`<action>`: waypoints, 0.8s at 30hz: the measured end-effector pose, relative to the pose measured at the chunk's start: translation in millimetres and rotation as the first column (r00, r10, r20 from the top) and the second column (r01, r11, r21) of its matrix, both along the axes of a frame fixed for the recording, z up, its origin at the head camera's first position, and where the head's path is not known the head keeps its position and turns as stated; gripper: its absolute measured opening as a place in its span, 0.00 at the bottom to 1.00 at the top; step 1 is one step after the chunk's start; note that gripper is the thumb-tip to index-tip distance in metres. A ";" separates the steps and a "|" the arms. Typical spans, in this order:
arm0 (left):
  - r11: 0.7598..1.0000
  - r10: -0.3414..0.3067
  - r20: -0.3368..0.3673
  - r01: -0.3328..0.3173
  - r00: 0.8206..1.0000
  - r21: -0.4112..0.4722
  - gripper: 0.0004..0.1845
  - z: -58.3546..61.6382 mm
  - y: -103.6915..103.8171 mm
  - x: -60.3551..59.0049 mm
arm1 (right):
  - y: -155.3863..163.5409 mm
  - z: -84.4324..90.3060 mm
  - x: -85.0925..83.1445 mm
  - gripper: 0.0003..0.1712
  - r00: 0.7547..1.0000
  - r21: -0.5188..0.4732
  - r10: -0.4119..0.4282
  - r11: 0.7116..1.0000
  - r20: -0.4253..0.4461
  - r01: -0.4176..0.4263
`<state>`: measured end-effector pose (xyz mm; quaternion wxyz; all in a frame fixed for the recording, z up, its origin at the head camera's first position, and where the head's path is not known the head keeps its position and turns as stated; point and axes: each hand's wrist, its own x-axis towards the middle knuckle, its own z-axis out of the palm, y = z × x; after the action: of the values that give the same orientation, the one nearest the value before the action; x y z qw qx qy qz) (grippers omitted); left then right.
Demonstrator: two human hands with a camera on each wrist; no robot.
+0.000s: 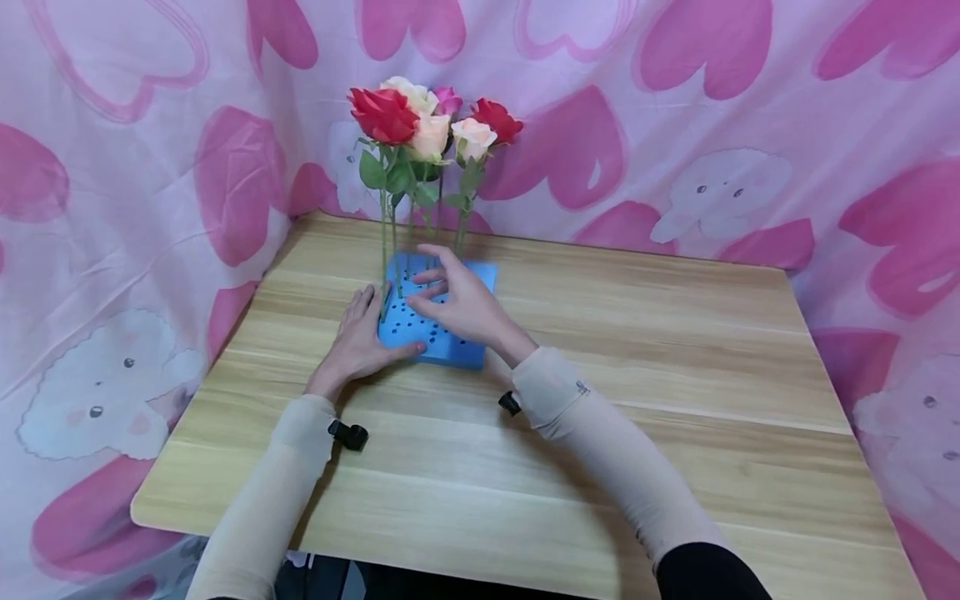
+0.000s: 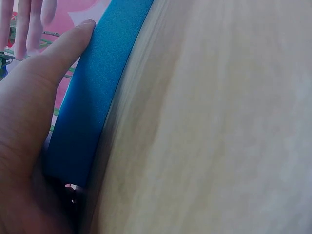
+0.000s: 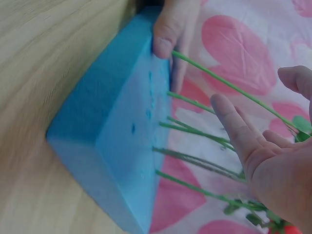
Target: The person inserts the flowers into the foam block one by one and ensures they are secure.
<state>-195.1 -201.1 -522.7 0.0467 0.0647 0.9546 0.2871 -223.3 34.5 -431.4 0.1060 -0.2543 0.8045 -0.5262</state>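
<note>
A blue foam block (image 1: 457,346), dotted with small holes, lies on the table with several long-stemmed artificial roses standing in it. My left hand (image 1: 363,337) rests against the block's left side and front corner, fingers and thumb extended. In the left wrist view the thumb (image 2: 73,46) lies along the edge of the block. Over the block hovers my right hand (image 1: 465,300), fingers spread and slightly bent, holding nothing. A red rose (image 1: 384,115) stands at the left, its green stem (image 3: 234,90) rising close to the left thumb in the right wrist view.
The wooden table (image 1: 675,375) stretches to the right and front of the block. Cream roses (image 1: 474,137), a magenta flower (image 1: 447,101) and another red rose (image 1: 497,121) rise behind the hands. A pink heart-patterned curtain (image 1: 585,150) hangs behind the table.
</note>
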 end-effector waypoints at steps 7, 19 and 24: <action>1.000 -0.011 0.008 0.011 1.000 -0.005 0.70 -2.0 0.4 -5.8 | 41.2 12.8 4.7 0.38 0.998 -0.066 0.007 0.998 -0.060 -0.011; 0.984 0.069 -0.062 -0.057 0.996 0.169 0.69 2.1 -9.4 -16.0 | 134.3 25.3 1.7 0.28 0.988 -0.118 -0.140 0.984 -0.063 0.132; 0.974 0.121 -0.151 -0.089 0.981 0.207 0.68 21.3 -11.6 -11.5 | 162.1 21.0 3.0 0.29 0.977 -0.090 -0.204 0.976 -0.059 0.199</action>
<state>-206.6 -212.7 -501.4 -0.0531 0.0415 0.9238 0.3769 -220.3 196.6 -410.4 0.0138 -0.1935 0.8065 -0.5585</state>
